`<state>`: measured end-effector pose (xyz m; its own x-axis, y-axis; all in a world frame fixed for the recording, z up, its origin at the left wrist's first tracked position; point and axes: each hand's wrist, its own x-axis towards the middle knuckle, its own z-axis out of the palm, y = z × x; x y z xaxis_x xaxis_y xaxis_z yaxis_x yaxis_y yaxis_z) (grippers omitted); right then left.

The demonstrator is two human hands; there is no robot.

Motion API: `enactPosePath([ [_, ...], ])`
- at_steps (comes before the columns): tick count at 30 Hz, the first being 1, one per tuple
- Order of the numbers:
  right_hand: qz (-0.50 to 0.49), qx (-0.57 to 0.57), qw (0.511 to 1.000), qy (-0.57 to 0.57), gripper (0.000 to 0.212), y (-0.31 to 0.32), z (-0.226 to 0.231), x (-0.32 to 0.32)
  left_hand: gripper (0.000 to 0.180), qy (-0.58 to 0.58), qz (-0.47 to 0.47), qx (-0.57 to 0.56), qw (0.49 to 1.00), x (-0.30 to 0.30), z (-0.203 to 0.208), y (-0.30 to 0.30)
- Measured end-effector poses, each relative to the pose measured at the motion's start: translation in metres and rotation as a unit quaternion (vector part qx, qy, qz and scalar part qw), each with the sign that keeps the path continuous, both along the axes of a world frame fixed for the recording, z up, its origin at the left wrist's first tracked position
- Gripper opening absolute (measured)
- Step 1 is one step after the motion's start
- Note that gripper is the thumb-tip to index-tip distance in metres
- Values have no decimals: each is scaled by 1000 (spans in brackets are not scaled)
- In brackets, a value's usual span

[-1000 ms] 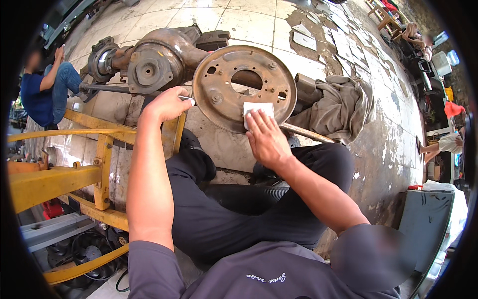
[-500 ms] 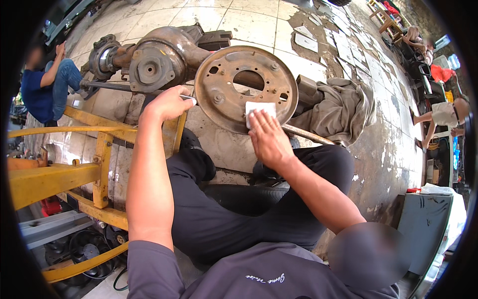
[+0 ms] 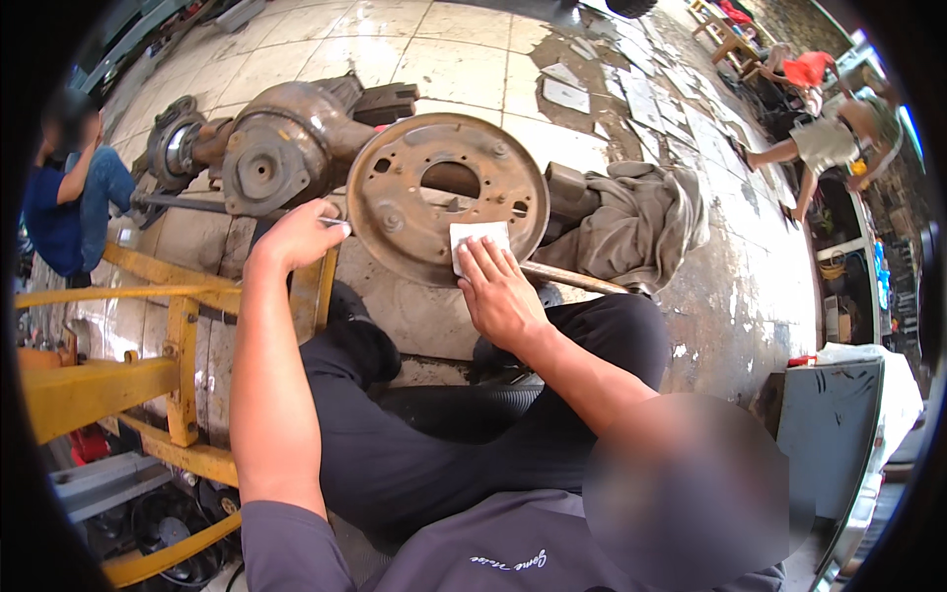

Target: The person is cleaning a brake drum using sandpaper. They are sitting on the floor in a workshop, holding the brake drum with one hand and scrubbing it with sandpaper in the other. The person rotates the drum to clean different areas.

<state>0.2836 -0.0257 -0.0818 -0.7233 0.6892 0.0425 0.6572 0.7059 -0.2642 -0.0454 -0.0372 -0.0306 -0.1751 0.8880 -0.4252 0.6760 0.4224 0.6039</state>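
A round, rust-brown brake backing plate [image 3: 400, 163] with a large centre hole stands before me on the end of a rusty axle housing [image 3: 296, 123]. My right hand [image 3: 501, 301] lies on a white square pad [image 3: 479, 234], its fingers stretched flat and pressing the pad against the plate's lower right face. Just left of the plate's rim, my left hand [image 3: 296, 237] has curled fingers and a small silvery bit showing by the thumb. What that bit is, I cannot make out.
A yellow metal frame [image 3: 182, 370] stands close on my left. A crumpled grey-brown cloth [image 3: 636, 222] covers the axle's right end, with a rod [image 3: 572, 276] below. One person [image 3: 59, 212] sits far left; another [image 3: 829, 143] bends over at far right. A grey cabinet [image 3: 829, 434] stands at right.
The whole view has shifted, so the axle and plate sit farther left. My right hand and the pad keep about the same spot on the plate. The person at far right has moved.
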Motion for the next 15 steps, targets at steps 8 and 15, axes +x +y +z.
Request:
enactPosePath([
  [8,-34,-7,999,1,52,5,1,-3,45,2,8,-17,1000,5,6,0],
  [15,-26,-4,1000,5,53,-3,0,-1,45,-20,17,-12,1000,4,2,-1],
])
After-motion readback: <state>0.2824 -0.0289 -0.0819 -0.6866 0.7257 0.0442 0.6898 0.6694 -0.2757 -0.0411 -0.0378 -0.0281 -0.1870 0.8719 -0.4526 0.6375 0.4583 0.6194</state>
